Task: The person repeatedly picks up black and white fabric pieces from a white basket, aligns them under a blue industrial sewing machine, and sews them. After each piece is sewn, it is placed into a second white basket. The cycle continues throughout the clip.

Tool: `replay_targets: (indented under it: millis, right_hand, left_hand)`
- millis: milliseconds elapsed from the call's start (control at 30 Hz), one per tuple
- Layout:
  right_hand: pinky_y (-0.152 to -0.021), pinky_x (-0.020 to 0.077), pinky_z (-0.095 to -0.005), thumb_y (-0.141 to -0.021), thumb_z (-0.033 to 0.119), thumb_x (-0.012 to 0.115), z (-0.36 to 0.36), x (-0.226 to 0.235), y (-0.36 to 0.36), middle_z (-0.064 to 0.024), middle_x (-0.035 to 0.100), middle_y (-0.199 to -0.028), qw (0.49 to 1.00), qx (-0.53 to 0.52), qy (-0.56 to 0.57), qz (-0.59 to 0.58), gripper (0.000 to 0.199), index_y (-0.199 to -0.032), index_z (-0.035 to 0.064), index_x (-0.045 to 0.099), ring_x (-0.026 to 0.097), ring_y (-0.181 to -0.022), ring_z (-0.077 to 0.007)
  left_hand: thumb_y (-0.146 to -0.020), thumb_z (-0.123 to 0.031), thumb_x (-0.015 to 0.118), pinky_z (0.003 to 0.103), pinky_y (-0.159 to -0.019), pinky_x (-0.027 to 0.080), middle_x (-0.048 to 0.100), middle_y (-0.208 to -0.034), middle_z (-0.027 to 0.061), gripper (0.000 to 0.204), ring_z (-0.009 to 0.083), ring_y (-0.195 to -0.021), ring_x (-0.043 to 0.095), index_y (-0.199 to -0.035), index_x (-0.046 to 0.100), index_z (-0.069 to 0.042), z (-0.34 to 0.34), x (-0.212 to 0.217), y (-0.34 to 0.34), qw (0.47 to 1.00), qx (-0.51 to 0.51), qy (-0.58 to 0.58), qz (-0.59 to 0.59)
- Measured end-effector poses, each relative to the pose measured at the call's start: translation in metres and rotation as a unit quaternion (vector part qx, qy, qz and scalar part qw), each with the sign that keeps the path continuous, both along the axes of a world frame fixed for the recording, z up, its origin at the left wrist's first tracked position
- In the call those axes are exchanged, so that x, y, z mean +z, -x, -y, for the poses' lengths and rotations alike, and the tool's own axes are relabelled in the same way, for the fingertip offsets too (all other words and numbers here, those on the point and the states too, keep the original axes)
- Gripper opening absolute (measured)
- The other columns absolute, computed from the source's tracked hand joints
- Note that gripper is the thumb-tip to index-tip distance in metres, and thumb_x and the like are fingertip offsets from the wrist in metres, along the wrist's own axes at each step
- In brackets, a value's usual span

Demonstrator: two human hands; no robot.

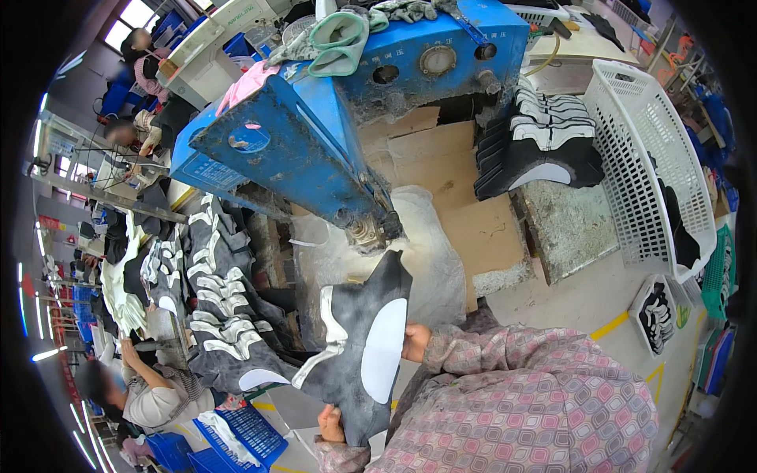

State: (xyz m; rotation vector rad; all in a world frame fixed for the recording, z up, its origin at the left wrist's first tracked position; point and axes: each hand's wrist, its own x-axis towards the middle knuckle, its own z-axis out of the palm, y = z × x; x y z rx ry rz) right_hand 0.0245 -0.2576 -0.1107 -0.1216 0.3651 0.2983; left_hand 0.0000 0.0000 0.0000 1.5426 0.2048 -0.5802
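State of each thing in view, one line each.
Black-and-white piece: spread out, held in both hands
Left hand: closed on piece's lower edge
Right hand: gripping piece's right edge
Blue machine: dusty; running or not, can't tell
Right-hand stack: piled, overlapping
Left-hand row: overlapping
White basket: dark material inside

Characters [497,35] on blue machine [465,61], letters [242,16] on pale housing [221,33]

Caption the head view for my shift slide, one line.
Left hand and right hand hold a black-and-white shoe upper before a blue machine, similar uppers piled on either side.
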Motion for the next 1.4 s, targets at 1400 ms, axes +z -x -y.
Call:
replay_targets:
  millis: [1400]
  right_hand:
    - [-0.092, 0.0270, -0.0414, -0.080, 0.049, 0.037, 0.058, 0.033, -0.029, -0.0084, 0.027, -0.129, 0.983, -0.110, -0.033, 0.140, 0.063, -0.125, 0.0057, 0.025, 0.029, -0.115, -0.0251]
  left_hand:
    - [-0.079, -0.020, 0.040, 0.027, -0.072, 0.040, 0.052, -0.084, 0.0063, 0.022, 0.0159, -0.077, 0.050, -0.090, 0.049, -0.002, 0.086, -0.101, -0.082, 0.983, 0.084, 0.158, 0.030]
